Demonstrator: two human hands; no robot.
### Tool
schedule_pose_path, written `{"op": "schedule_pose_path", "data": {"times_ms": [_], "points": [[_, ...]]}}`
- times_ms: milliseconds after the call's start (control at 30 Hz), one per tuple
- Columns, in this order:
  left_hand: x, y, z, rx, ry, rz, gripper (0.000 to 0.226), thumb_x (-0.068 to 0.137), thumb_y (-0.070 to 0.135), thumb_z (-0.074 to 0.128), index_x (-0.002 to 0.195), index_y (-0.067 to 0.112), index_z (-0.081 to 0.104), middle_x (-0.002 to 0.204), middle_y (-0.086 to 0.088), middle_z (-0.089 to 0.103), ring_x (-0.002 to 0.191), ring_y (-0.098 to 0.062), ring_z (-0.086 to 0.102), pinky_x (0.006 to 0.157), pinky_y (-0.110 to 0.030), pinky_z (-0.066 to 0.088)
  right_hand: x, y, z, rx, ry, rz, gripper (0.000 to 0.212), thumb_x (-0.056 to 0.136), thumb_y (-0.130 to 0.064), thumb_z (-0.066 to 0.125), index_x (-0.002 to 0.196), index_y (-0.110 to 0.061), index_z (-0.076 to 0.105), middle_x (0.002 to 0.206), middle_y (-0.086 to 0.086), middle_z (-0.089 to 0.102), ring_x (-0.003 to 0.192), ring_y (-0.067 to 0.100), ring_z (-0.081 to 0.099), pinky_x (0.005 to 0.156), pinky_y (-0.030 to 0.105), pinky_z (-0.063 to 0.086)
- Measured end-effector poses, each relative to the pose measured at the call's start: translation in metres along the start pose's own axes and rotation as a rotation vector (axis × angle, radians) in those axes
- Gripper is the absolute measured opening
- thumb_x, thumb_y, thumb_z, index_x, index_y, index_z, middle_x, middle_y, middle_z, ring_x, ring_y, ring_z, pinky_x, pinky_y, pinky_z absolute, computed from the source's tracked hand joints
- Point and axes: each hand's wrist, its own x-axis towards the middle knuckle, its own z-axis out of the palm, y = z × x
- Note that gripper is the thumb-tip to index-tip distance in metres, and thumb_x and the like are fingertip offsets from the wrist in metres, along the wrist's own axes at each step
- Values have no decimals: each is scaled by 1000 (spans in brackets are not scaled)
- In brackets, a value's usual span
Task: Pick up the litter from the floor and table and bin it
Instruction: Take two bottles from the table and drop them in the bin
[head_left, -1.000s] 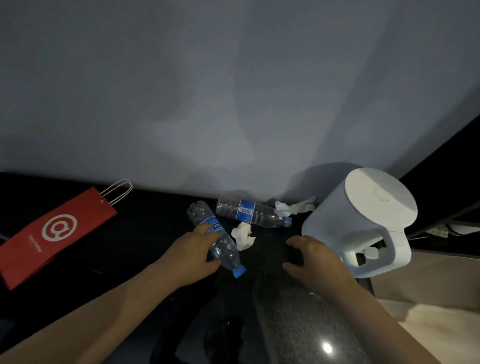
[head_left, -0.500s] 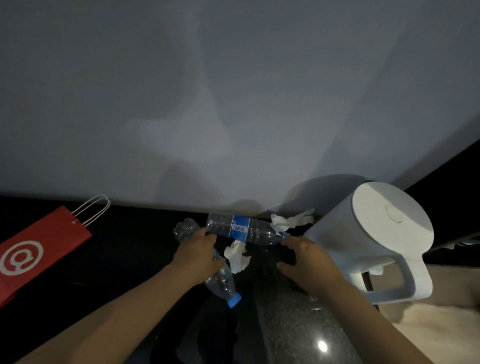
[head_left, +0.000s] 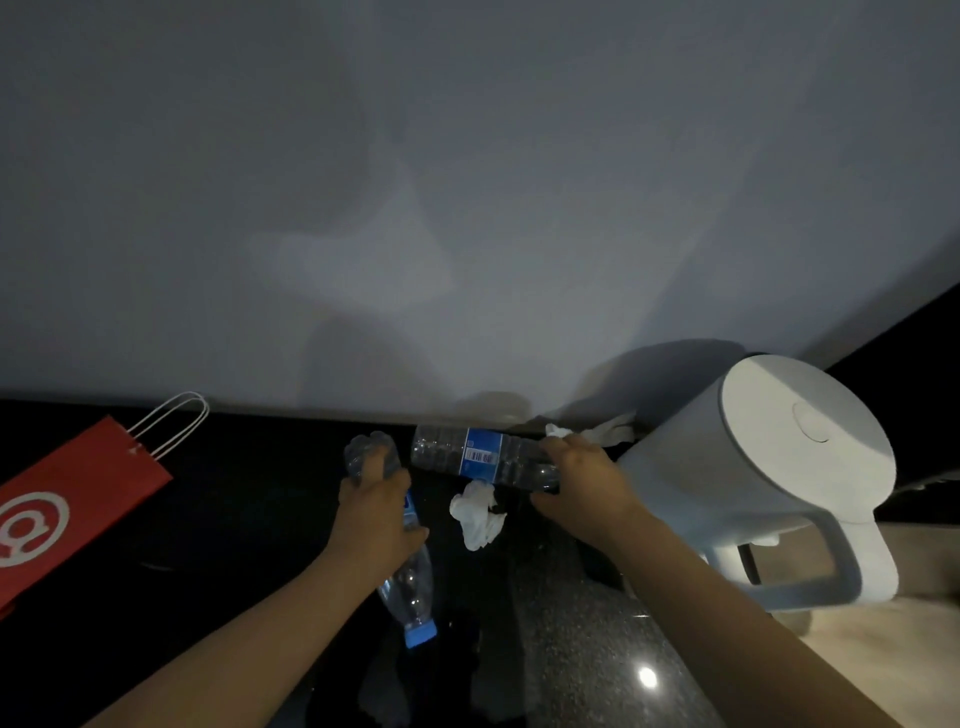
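Since a second ago: left hand (head_left: 376, 512) now clenched around near bottle (head_left: 410, 571), right hand (head_left: 582, 480) newly closed on far bottle (head_left: 480, 457) by the wall. Both bottles secured on dark worktop (head_left: 260, 519); crumpled tissue (head_left: 478, 514) between, not yet collected.

The red paper bag (head_left: 78, 499) at the left carries a large white round logo, a ring around an "@"-like curl; no lettering on it can be read. The water bottle (head_left: 480, 457) lying by the wall wears a blue label with a white barcode patch, its digits and any brand name too small to read.
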Motion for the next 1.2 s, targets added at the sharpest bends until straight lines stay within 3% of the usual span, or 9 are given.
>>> {"op": "schedule_pose_path", "data": {"times_ms": [233, 567, 733, 867, 967, 1200], "points": [[-3, -18, 0, -59, 38, 83, 58, 78, 32, 75, 128, 20, 48, 155, 3, 4, 132, -20, 32, 111, -36, 37, 35, -14, 16, -107, 41, -31, 57, 84, -30, 66, 134, -14, 42, 130, 9, 47, 118, 27, 46, 95, 37, 46], [-4, -30, 6, -88, 56, 115, 62, 77, 31, 77, 131, 22, 48, 156, 6, -1, 136, -19, 27, 112, -36, 35, 53, -12, 39, -155, -89, 36, 60, 83, -32, 66, 135, -14, 40, 133, 11, 48, 119, 28, 49, 98, 42, 46], [-5, -28, 6, -78, 58, 119, 62, 77, 30, 77, 132, 21, 48, 156, 6, 0, 137, -20, 25, 114, -35, 33, 37, -4, 35, -80, -44, 96, 60, 79, -37, 69, 129, -14, 44, 127, 10, 51, 110, 27, 55, 88, 33, 49], [-6, -26, 4, -53, 47, 123, 63, 78, 30, 75, 134, 20, 47, 157, 4, 1, 138, -20, 23, 115, -34, 29, -2, 7, 28, 43, 44, 209, 66, 77, -44, 70, 130, -18, 42, 119, 7, 52, 97, 23, 57, 73, 28, 45], [-9, -25, 3, -44, 42, 125, 62, 79, 30, 75, 134, 19, 47, 157, 5, 1, 137, -20, 24, 114, -34, 30, -42, 16, 36, 166, 75, 336, 56, 76, -47, 71, 119, -20, 46, 109, 3, 57, 83, 15, 55, 65, 26, 42], [-13, -20, 2, 5, -28, 135, 61, 79, 21, 74, 134, 18, 48, 159, 6, 0, 142, -26, 16, 116, -34, 25, -106, 23, 70, 324, 51, 598, 66, 76, -52, 70, 124, -15, 44, 116, 6, 56, 91, 21, 60, 71, 33, 51]]}}
